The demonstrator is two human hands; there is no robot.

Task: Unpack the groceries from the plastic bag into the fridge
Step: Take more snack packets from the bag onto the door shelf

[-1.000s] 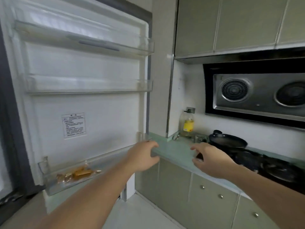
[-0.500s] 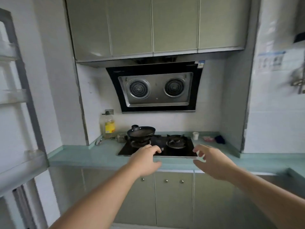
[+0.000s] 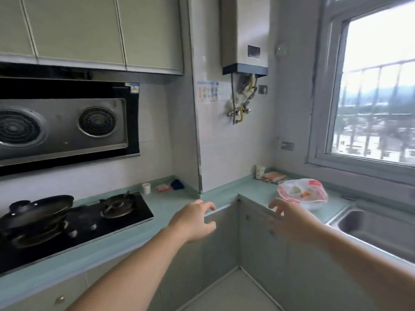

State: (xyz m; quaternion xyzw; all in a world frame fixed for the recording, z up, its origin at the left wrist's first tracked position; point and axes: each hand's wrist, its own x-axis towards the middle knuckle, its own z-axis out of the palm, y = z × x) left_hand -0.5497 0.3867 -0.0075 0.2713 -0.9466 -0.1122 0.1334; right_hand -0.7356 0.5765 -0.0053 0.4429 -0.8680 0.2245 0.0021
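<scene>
A white plastic bag [image 3: 302, 193] with red print lies on the green counter [image 3: 170, 205] between the corner and the sink, with groceries showing faintly through it. My right hand [image 3: 292, 218] hovers just left of and in front of the bag, fingers loosely spread, holding nothing. My left hand [image 3: 194, 219] is stretched out over the counter's front edge near the corner, fingers relaxed and empty. The fridge is out of view.
A gas hob [image 3: 89, 221] with a black pan [image 3: 36, 212] fills the left counter. A steel sink [image 3: 377, 227] lies at the right under the window [image 3: 379, 90]. A paper cup [image 3: 146, 188], small packets [image 3: 164, 187], another cup [image 3: 260, 171] and a cloth [image 3: 275, 177] sit along the wall.
The view has swung right, from the open fridge door past the hob to the corner counter. The plastic bag and sink have come into view. Both hands stay stretched out and empty.
</scene>
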